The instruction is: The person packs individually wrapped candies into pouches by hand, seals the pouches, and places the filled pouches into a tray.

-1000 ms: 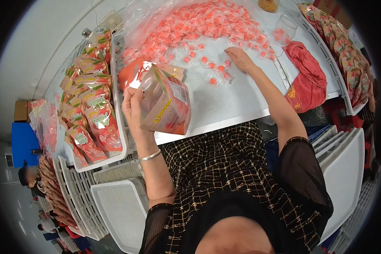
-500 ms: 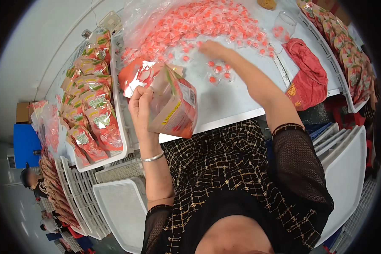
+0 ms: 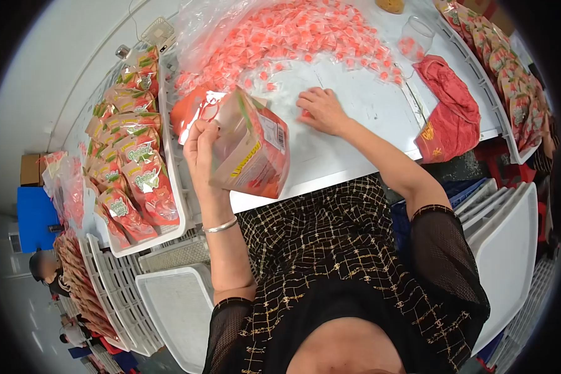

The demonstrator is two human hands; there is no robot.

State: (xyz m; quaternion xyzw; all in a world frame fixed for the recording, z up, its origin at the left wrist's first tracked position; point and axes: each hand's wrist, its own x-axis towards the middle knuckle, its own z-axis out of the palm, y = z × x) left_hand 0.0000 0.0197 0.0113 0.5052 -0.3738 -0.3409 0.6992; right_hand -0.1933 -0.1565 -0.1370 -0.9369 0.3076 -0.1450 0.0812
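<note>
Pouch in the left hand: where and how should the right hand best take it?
Pinch the pouch lightly by its barcode side, coming from the right: likely best, since that side faces the right hand uncovered, while the left hand pinches the left edge, and the thin-looking wall could crumple.

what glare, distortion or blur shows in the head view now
Head view: fisheye distortion bows the white plastic tray of pouches at far right, with black corners; head view: bright white highlights streak the crumpled clear plastic sheeting; head view: small print on the open red-and-tan plastic pouch in the left hand is too soft to read.
</note>
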